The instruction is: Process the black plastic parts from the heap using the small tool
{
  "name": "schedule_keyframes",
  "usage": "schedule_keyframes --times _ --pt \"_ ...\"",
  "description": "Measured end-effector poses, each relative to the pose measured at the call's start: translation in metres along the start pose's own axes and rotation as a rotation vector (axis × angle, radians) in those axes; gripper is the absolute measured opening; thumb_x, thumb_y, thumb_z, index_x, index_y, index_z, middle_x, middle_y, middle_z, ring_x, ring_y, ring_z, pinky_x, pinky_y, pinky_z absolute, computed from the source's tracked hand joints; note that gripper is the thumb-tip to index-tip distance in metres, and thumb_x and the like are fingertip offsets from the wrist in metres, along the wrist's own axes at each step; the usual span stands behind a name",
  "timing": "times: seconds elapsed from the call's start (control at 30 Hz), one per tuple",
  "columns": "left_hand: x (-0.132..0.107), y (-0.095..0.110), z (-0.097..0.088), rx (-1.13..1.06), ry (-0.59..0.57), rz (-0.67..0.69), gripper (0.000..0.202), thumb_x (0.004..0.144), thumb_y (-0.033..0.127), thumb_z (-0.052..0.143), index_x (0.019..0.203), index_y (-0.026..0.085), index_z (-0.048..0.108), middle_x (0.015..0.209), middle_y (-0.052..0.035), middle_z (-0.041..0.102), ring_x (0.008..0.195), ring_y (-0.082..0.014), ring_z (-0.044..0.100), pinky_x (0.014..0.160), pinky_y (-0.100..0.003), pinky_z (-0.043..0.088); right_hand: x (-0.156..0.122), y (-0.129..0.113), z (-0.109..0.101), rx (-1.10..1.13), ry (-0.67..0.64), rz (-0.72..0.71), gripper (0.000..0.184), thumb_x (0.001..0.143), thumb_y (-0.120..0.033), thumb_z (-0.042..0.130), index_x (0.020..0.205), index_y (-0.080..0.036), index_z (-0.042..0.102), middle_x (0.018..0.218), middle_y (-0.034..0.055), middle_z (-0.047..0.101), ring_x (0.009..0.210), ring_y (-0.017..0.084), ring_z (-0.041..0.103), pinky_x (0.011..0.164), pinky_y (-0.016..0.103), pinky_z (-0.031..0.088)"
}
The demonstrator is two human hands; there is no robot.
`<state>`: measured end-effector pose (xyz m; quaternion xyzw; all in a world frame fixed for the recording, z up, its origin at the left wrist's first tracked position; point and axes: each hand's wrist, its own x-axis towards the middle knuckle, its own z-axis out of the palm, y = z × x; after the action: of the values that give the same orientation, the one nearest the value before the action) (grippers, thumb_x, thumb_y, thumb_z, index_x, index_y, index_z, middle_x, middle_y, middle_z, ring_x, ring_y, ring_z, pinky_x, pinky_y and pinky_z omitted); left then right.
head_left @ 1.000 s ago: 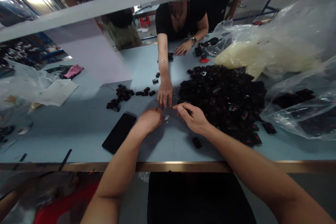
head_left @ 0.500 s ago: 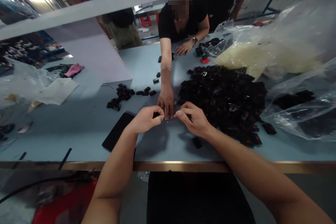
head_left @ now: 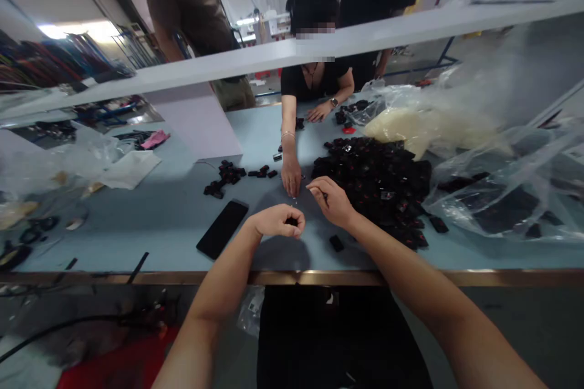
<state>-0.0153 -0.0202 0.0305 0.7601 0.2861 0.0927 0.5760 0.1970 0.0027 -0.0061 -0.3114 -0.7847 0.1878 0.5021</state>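
My left hand (head_left: 280, 220) is above the table, fingers curled round to the thumb. Something dark shows inside the curl, too unclear to name. To its right, my right hand (head_left: 333, 202) has its fingers bent and close together by the left edge of a heap of small black pieces (head_left: 374, 176) with red marks. A dark spot shows in that palm; what it is I cannot make out. Between and beyond my hands, a co-worker's hand (head_left: 291, 176) reaches down to tiny pale bits (head_left: 294, 200) on the table. One loose black piece (head_left: 336, 243) lies below my right hand.
A black phone-like slab (head_left: 222, 230) lies left of my left hand. Small groups of black pieces (head_left: 225, 175) sit beyond it. Clear plastic bags (head_left: 497, 194) are at the right. A white shelf (head_left: 255, 58) crosses above the table; its metal-edged front (head_left: 319, 278) is close to me.
My left hand has dropped toward me, away from the co-worker's fingers, with its fingers still curled. My right hand stays near the heap. The view has tilted up and shifted.
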Motion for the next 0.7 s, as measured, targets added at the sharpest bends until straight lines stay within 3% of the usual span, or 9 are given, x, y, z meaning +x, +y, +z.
schedule_keyframes --times 0.23,0.43,0.57,0.7 --pt "0.013 -0.01 0.011 -0.163 0.147 -0.056 0.009 0.069 0.022 0.066 0.071 0.013 0.064 0.066 0.0008 0.061 0.054 -0.0077 0.042 0.054 -0.022 0.031 -0.01 -0.017 -0.014 -0.063 -0.2 0.01 0.021 0.098 -0.022 0.045 0.102 -0.02 0.065 0.093 0.009 0.066 0.086 0.02 0.064 0.078 0.033 0.052" --pt "0.027 -0.013 0.028 -0.371 0.306 -0.085 0.032 0.072 0.044 0.068 0.073 0.015 0.054 0.064 0.0025 0.054 0.046 -0.0047 0.034 0.047 -0.021 0.023 -0.039 -0.035 -0.027 -0.068 -0.266 0.034 0.013 0.091 -0.017 0.058 0.102 -0.021 0.064 0.091 0.0061 0.066 0.08 0.017 0.061 0.073 0.029 0.05" --pt "0.032 -0.012 0.032 -0.482 0.353 -0.098 0.042 0.064 0.05 0.075 0.072 0.015 0.053 0.058 0.0046 0.05 0.044 -0.0036 0.032 0.045 -0.021 0.019 -0.046 -0.039 -0.026 -0.116 -0.253 0.062 0.017 0.088 -0.019 0.066 0.104 -0.021 0.064 0.093 0.0063 0.066 0.082 0.018 0.062 0.075 0.03 0.05" --pt "0.032 -0.009 0.036 -0.556 0.36 -0.088 0.043 0.061 0.048 0.081 0.07 0.014 0.057 0.057 0.0037 0.051 0.043 -0.0038 0.034 0.044 -0.021 0.018 -0.046 -0.038 -0.021 -0.161 -0.207 0.078 0.009 0.089 -0.015 0.063 0.096 -0.02 0.065 0.091 0.0061 0.068 0.085 0.019 0.063 0.076 0.03 0.05"
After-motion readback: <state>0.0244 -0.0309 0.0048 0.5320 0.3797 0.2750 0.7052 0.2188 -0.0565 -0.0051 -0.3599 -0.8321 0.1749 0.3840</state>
